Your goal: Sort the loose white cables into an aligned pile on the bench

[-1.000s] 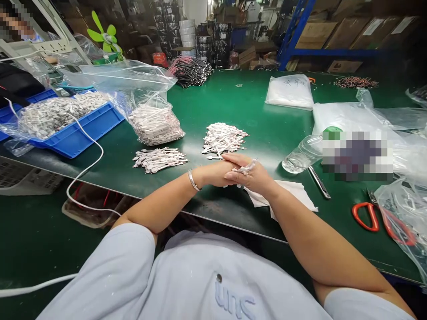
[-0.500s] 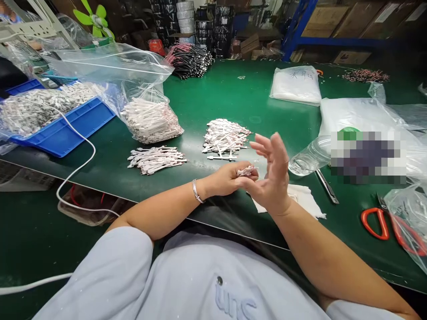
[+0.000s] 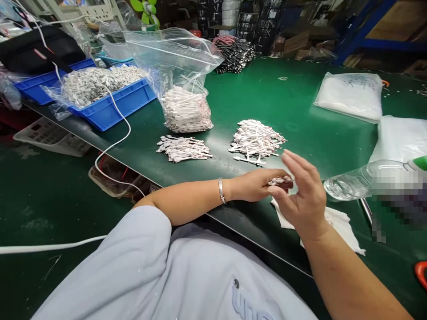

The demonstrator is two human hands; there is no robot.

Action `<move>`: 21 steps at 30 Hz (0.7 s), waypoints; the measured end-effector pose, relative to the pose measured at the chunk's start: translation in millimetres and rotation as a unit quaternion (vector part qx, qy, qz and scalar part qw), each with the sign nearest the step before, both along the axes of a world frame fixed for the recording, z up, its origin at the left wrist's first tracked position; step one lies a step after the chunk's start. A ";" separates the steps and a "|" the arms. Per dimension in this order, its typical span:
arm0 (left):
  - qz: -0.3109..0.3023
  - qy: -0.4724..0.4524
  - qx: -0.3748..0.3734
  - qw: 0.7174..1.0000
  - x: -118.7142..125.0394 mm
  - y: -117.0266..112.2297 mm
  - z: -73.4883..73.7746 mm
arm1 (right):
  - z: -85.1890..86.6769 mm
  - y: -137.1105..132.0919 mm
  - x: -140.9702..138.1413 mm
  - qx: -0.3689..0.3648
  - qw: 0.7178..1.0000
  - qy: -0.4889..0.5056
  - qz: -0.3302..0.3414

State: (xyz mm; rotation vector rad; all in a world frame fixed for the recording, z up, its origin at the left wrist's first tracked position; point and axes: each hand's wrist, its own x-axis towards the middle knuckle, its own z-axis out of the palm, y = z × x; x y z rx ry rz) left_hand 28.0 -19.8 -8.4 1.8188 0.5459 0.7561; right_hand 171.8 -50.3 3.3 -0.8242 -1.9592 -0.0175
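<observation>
My left hand [image 3: 255,184], with a silver bangle at its wrist, is closed round a small bundle of short white wire leads [image 3: 280,181]. The leads' ends poke out past the fingers. My right hand [image 3: 302,193] is beside it, fingers stretched up and apart from the thumb, whose tip is close to the bundle; whether it touches cannot be made out. Beyond the hands, a loose pile of similar white leads [image 3: 256,138] lies on the green table. To the left of that pile is a flatter, more aligned pile of white leads [image 3: 183,149].
A zip bag of white leads [image 3: 187,111] stands behind the piles, left of centre. Further left is a blue tray [image 3: 116,100] heaped with leads, a white cord [image 3: 128,126] crossing it. On the right lie a clear bottle [image 3: 350,180], a white cloth [image 3: 343,224] and orange-handled scissors [image 3: 420,273].
The view has swung left, so things appear further right. My right hand's fingers have tipped down closer to the bundle. My left hand still grips the leads.
</observation>
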 end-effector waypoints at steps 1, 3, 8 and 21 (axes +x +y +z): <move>0.019 -0.017 0.002 1.000 -0.6 -0.5 0.5 | -1.1 -0.8 0.9 -0.019 1.000 0.022 0.001; 0.060 -0.020 0.012 0.998 -1.4 -0.9 0.8 | -4.5 -1.3 2.9 -0.070 0.995 0.069 -0.003; 0.087 -0.041 -0.021 0.995 0.4 0.4 -1.9 | -15.5 5.3 9.8 -0.233 0.952 0.194 -0.038; 0.096 0.064 0.080 0.990 -1.9 -17.0 23.4 | -20.8 4.6 8.4 -0.578 0.794 0.144 0.124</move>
